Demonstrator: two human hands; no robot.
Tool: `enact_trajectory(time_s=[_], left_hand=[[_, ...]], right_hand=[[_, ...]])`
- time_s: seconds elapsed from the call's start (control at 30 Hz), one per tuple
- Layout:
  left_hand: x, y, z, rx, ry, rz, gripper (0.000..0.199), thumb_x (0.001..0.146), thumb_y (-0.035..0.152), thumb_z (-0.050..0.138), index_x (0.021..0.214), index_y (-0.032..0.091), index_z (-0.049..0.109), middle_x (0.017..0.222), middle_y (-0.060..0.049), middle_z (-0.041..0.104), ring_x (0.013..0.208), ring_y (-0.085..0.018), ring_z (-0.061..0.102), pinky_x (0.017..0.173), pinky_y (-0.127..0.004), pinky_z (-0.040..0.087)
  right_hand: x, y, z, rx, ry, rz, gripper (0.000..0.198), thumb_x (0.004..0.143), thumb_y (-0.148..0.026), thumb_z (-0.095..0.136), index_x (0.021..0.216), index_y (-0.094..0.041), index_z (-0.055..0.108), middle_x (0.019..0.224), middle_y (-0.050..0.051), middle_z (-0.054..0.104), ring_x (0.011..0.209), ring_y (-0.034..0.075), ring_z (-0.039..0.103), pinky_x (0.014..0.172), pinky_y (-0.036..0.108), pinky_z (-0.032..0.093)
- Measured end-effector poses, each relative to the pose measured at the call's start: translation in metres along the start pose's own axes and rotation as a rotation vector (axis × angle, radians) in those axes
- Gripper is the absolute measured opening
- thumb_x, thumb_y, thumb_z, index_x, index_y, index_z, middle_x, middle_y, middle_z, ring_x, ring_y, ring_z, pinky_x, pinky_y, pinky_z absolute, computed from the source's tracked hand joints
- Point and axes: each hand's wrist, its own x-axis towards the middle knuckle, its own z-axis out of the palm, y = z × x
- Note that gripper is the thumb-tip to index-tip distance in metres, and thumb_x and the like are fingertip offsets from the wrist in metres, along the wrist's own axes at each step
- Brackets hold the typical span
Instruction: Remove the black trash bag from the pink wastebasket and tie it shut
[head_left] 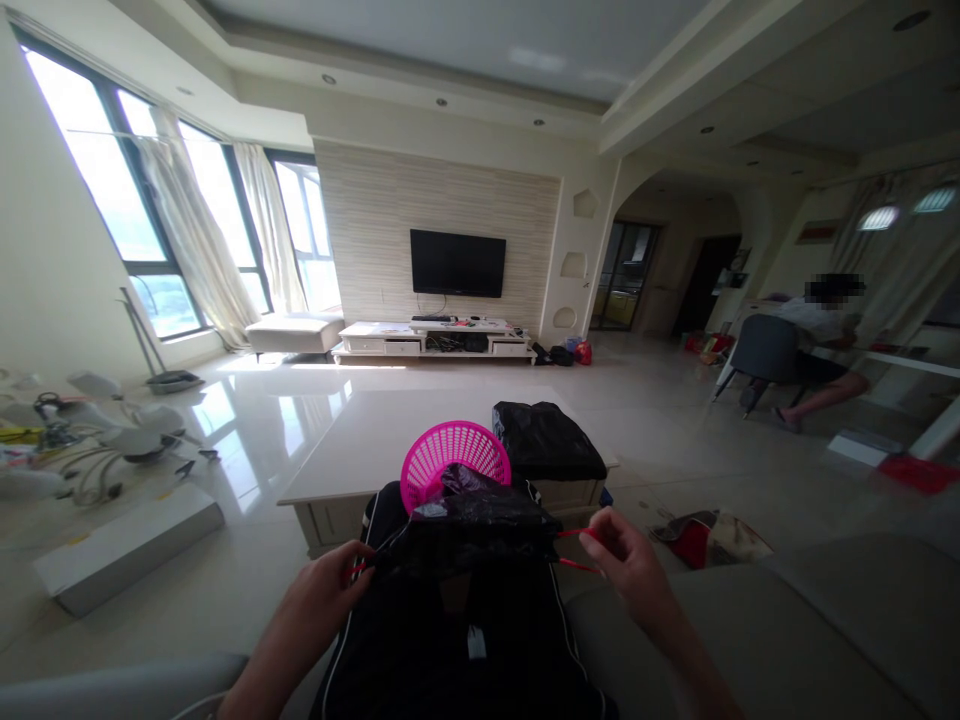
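A black plastic bag (469, 525) with red drawstrings is stretched between my two hands, just in front of my lap. My left hand (326, 590) pinches the red drawstring at the bag's left edge. My right hand (626, 560) grips the red drawstring (576, 548) at the bag's right edge and pulls it outward. A pink plastic basket (454, 455) stands right behind the bag, partly hidden by it. Under the bag, my lap is covered by dark clothing with white piping (450, 650).
A low white coffee table (360, 450) stands ahead, with a filled black bag (547, 440) at its right end. A red-and-beige bag (709, 540) lies on the floor to the right. A person sits on a chair (765, 350) far right. A dismantled light fixture (82, 440) and a white box (120, 545) lie on the left.
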Motion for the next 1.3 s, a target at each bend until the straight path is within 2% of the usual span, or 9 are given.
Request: enact_trajectory(time_s=[0.17,0.3,0.47,0.67,0.87,0.97,1.1,1.2,1.3], left_hand=[[-0.002,-0.011,-0.004,0.092,-0.003,-0.061,0.052,0.090,0.052,0.041,0.111,0.021,0.076,0.096,-0.014,0.076,0.094,-0.032,0.069,0.083,-0.042,0.043],[-0.005,-0.011,-0.011,0.115,0.018,-0.055,0.049,0.090,0.053,0.039,0.099,0.022,0.076,0.093,-0.013,0.076,0.093,-0.032,0.068,0.082,-0.041,0.041],[-0.009,0.000,-0.017,0.087,0.021,-0.055,0.048,0.090,0.060,0.039,0.083,0.023,0.069,0.082,-0.010,0.073,0.082,-0.028,0.065,0.077,-0.039,0.038],[-0.015,0.015,-0.029,-0.401,0.008,0.040,0.057,0.081,0.077,0.054,0.079,0.022,0.068,0.072,-0.003,0.064,0.075,-0.023,0.059,0.074,-0.035,0.047],[-0.025,0.022,-0.022,-1.040,0.169,0.202,0.036,0.079,0.054,0.079,0.073,0.021,0.067,0.068,0.000,0.062,0.071,-0.014,0.058,0.072,-0.024,0.051],[-0.029,0.024,-0.013,-1.206,0.126,0.181,0.028,0.078,0.047,0.083,0.083,0.022,0.070,0.065,0.002,0.061,0.062,-0.011,0.055,0.069,-0.024,0.053],[-0.030,0.031,-0.009,-1.114,0.057,0.106,0.037,0.078,0.055,0.081,0.091,0.021,0.071,0.063,0.002,0.061,0.053,-0.009,0.049,0.055,-0.022,0.042],[-0.029,0.039,-0.010,-0.946,0.012,0.052,0.046,0.080,0.063,0.075,0.094,0.020,0.071,0.065,0.002,0.058,0.057,-0.009,0.044,0.055,-0.022,0.033],[-0.025,0.045,-0.008,-0.704,-0.010,0.066,0.055,0.075,0.071,0.073,0.090,0.018,0.071,0.064,0.003,0.051,0.060,-0.011,0.041,0.057,-0.025,0.031]], right_hand=[[0.006,-0.001,-0.014,-0.342,-0.010,0.105,0.043,0.076,-0.059,0.067,0.093,-0.020,0.074,0.065,0.000,0.054,0.061,0.017,0.048,0.061,0.031,0.038],[0.008,0.009,-0.027,-0.550,-0.039,0.193,0.054,0.069,-0.063,0.064,0.095,-0.019,0.081,0.066,0.005,0.064,0.062,0.022,0.053,0.063,0.035,0.036],[0.005,0.016,-0.029,-0.613,-0.231,0.157,0.046,0.083,-0.062,0.055,0.076,-0.021,0.076,0.074,0.007,0.071,0.071,0.025,0.061,0.069,0.036,0.038],[0.002,0.010,-0.023,-0.597,-0.249,0.111,0.045,0.090,-0.060,0.051,0.074,-0.021,0.066,0.072,0.004,0.066,0.071,0.022,0.058,0.068,0.033,0.038],[-0.004,0.007,-0.008,-0.536,-0.323,0.116,0.041,0.095,-0.053,0.050,0.075,-0.019,0.061,0.070,0.002,0.060,0.065,0.017,0.051,0.062,0.030,0.037],[-0.005,0.006,-0.001,-0.514,-0.346,0.080,0.041,0.097,-0.051,0.050,0.074,-0.018,0.059,0.070,0.001,0.056,0.068,0.016,0.050,0.064,0.028,0.037],[-0.006,0.002,0.003,-0.329,-0.345,0.099,0.045,0.097,-0.058,0.054,0.082,-0.017,0.064,0.072,0.000,0.051,0.067,0.015,0.050,0.059,0.026,0.042],[-0.010,-0.005,0.001,-0.169,-0.331,0.076,0.048,0.096,-0.062,0.061,0.084,-0.016,0.065,0.075,0.001,0.054,0.068,0.015,0.056,0.062,0.026,0.048],[-0.017,-0.013,-0.001,-0.026,-0.387,-0.010,0.045,0.098,-0.057,0.066,0.081,-0.015,0.065,0.073,0.000,0.055,0.065,0.012,0.057,0.062,0.023,0.046]])
